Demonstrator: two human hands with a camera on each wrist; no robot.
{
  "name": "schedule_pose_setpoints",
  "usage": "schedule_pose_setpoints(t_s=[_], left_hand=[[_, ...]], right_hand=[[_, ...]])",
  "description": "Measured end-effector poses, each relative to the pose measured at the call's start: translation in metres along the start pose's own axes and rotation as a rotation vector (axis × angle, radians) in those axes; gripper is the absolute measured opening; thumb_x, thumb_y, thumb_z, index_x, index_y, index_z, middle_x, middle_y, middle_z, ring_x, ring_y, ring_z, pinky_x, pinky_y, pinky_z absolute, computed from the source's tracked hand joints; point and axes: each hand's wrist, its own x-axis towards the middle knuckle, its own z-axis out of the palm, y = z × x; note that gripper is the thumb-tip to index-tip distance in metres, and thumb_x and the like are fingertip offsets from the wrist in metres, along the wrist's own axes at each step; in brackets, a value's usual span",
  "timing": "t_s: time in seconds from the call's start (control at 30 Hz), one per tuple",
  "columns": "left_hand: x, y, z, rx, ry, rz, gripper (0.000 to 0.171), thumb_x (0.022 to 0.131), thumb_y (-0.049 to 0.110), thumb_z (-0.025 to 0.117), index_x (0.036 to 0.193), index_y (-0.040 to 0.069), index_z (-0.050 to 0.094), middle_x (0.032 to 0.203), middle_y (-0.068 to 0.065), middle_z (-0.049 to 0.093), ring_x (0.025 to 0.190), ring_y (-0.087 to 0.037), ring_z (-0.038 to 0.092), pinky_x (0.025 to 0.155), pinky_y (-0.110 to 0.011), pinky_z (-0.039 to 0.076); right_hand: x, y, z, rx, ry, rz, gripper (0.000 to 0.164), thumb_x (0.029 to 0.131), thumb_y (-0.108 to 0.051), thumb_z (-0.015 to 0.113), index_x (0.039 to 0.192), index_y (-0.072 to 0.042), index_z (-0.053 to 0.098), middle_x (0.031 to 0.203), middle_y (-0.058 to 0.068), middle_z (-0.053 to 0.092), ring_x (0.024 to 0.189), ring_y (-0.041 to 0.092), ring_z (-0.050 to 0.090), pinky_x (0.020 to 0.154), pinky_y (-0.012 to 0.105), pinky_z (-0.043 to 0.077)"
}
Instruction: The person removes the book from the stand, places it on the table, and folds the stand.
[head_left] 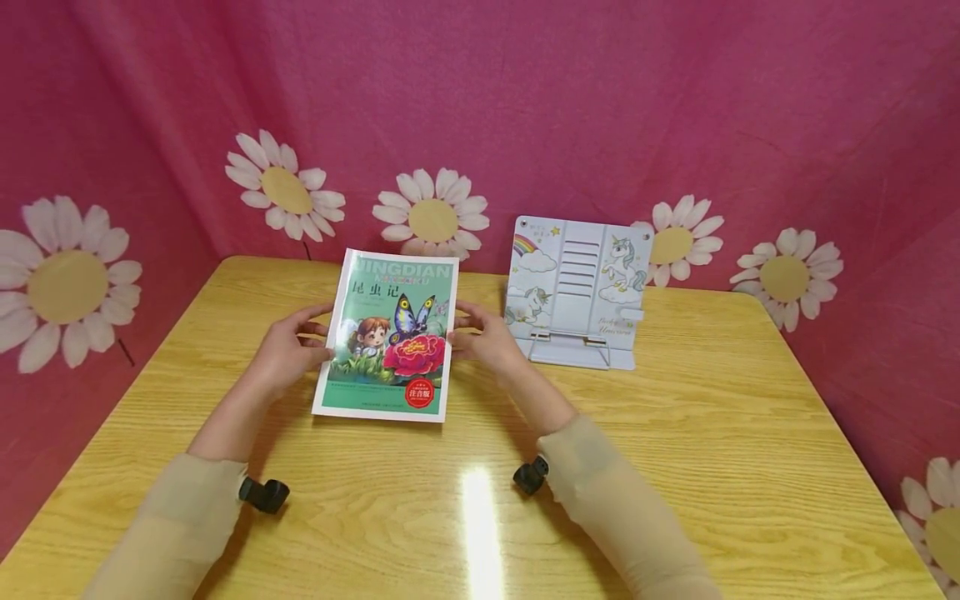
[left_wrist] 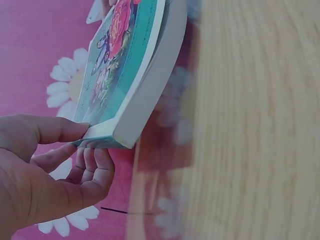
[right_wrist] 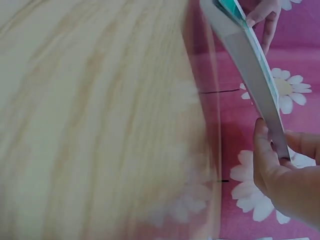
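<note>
Both hands hold a thick paperback book (head_left: 393,333) by its two long sides, its green picture cover facing up. On the cover are a butterfly, a red flower and a cartoon child. My left hand (head_left: 288,350) grips the left side, with the thumb on the cover edge and fingers curled along the spine (left_wrist: 97,142). At the opposite side, my right hand (head_left: 483,337) pinches the page edge between thumb and fingers. In the right wrist view the book (right_wrist: 260,75) shows edge-on, raised off the table.
A white unicorn-print book stand (head_left: 577,292) stands upright to the right of the book, near the back of the wooden table (head_left: 712,433). Behind the table hangs a pink cloth (head_left: 480,108) with large daisies. Light reflects off the tabletop in front.
</note>
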Motion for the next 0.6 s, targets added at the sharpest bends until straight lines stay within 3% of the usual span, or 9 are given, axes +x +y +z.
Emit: schedule_pose_setpoints(t_s=[0.33,0.6], left_hand=[[0.014,-0.016,-0.001,-0.043,-0.057,-0.082,0.069,0.084,-0.007,0.058,0.147,0.005,0.031,0.119,-0.024,0.044,0.090,-0.026,0.052,0.065,-0.026,0.055],[0.025,-0.017,-0.001,0.009,-0.112,-0.175,0.070,0.085,-0.004,0.061,0.147,0.008,0.031,0.123,-0.023,0.043,0.098,-0.028,0.047,0.069,-0.026,0.053]], right_hand=[[0.011,0.010,0.011,0.073,-0.007,0.103,0.065,0.082,0.019,0.051,0.141,-0.005,0.041,0.120,0.019,0.050,0.087,0.021,0.058,0.085,0.038,0.054],[0.017,0.012,0.011,0.015,0.002,0.174,0.064,0.083,0.016,0.053,0.141,-0.005,0.042,0.116,0.015,0.052,0.088,0.019,0.056,0.083,0.032,0.054]])
